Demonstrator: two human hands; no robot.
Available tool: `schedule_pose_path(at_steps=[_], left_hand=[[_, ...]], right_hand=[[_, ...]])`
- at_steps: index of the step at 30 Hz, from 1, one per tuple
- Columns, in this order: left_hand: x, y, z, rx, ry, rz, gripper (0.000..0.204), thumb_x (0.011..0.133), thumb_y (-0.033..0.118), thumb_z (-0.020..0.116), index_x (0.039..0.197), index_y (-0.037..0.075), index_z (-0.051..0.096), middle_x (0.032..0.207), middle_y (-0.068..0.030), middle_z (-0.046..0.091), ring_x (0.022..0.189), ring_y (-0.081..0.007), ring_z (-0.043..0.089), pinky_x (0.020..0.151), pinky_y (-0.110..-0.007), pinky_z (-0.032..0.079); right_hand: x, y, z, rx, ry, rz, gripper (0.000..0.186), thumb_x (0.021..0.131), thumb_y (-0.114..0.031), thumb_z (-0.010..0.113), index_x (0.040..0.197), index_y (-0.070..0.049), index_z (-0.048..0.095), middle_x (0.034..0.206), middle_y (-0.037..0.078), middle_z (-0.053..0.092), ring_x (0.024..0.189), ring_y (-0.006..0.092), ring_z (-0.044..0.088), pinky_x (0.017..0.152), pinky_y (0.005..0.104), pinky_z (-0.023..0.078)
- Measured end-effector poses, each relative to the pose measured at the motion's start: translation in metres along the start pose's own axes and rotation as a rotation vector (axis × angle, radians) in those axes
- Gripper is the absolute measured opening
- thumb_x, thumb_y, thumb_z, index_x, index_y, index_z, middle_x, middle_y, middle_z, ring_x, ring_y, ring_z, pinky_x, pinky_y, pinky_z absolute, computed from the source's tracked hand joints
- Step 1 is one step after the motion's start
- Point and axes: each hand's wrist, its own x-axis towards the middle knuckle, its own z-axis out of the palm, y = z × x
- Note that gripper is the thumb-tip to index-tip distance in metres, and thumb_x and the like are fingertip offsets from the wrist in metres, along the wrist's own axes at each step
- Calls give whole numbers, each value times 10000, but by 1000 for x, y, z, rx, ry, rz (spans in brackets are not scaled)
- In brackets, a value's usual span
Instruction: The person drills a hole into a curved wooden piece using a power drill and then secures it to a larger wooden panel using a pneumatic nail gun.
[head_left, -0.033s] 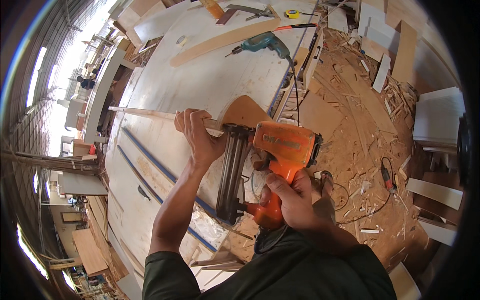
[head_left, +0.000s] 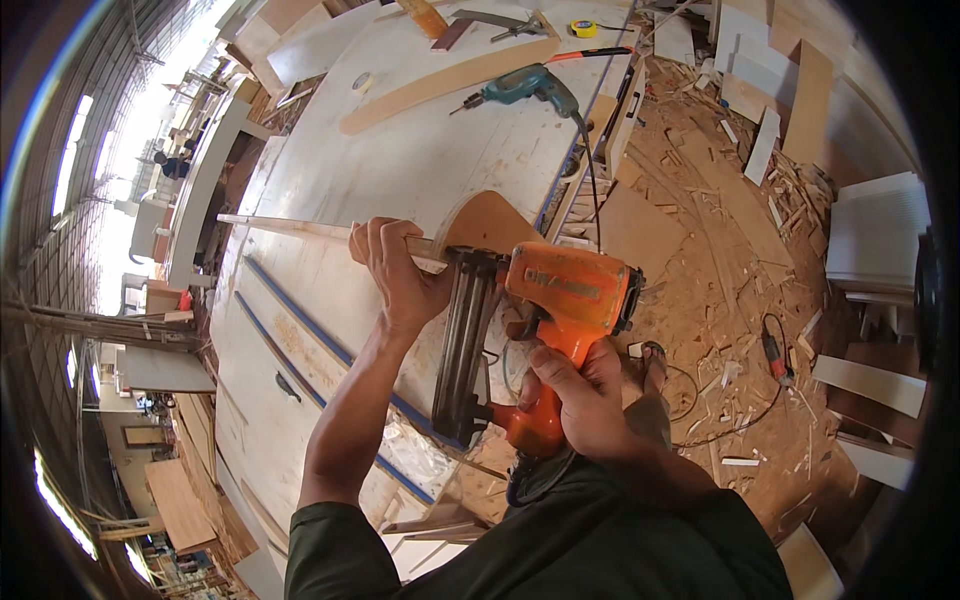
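Note:
My right hand [head_left: 590, 395] is wrapped round the handle of an orange nail gun [head_left: 570, 285] with a long dark magazine. The gun's nose is close against the end of a long thin wooden strip [head_left: 290, 228]; whether they touch is hard to tell. My left hand [head_left: 395, 270] grips that strip near this end, its fingers curled over the top. Beside the nose, a curved brown wooden piece [head_left: 490, 222] rests at the table's edge, partly hidden by the gun. The strip runs off to the left across the white worktable [head_left: 400, 170].
On the far table lie a teal corded drill [head_left: 530, 90], a long board [head_left: 440, 88], a yellow tape measure [head_left: 583, 28] and a roll of tape [head_left: 362, 80]. Blue-edged strips [head_left: 300, 310] lie nearer. Wood scraps and a corded red-and-black tool [head_left: 775, 355] cover the floor at right.

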Motion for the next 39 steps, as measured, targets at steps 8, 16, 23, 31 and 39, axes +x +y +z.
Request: schedule_pose_path(at_steps=[8, 16, 23, 31, 39], left_hand=[[-1, -1, 0, 0, -19, -14, 601, 580, 208, 895, 1033, 63, 528, 967, -131, 479, 946, -351, 459, 982, -541, 308], [-3, 0, -1, -7, -15, -32, 610, 580, 210, 901, 1038, 67, 524, 966, -119, 487, 964, -348, 470, 1016, -563, 297], [-5, -2, -2, 5, -9, -5, 616, 565, 219, 917, 1021, 69, 531, 958, -118, 493, 956, -342, 471, 1004, -554, 303], [-2, 2, -4, 0, 6, 11, 614, 585, 221, 919, 1029, 66, 524, 951, -125, 491, 933, -346, 468, 962, -532, 316], [-1, 5, -7, -12, -19, 15, 606, 632, 285, 913, 1021, 62, 504, 952, -121, 496, 899, -339, 448, 913, -512, 329]], right_hand=[[-6, 8, 4, -15, -3, -54, 243, 1030, -1, 542, 1270, -7, 502, 1178, 115, 651, 695, 101, 625, 627, 262, 544], [-7, 15, 4, -53, -3, -86, 249, 1028, -13, 559, 1271, -6, 505, 1186, 110, 652, 682, 97, 623, 610, 256, 542], [-9, 16, 4, -25, 4, -86, 243, 1036, -42, 573, 1265, 0, 504, 1186, 113, 655, 674, 104, 625, 603, 263, 544], [-10, 19, 5, -24, 21, -88, 235, 1035, -51, 583, 1252, 3, 509, 1152, 117, 665, 665, 108, 625, 592, 270, 547], [-18, -4, -4, -85, 255, -50, 273, 1026, -94, 612, 1266, -3, 520, 1039, 109, 661, 630, 123, 620, 572, 280, 539]])
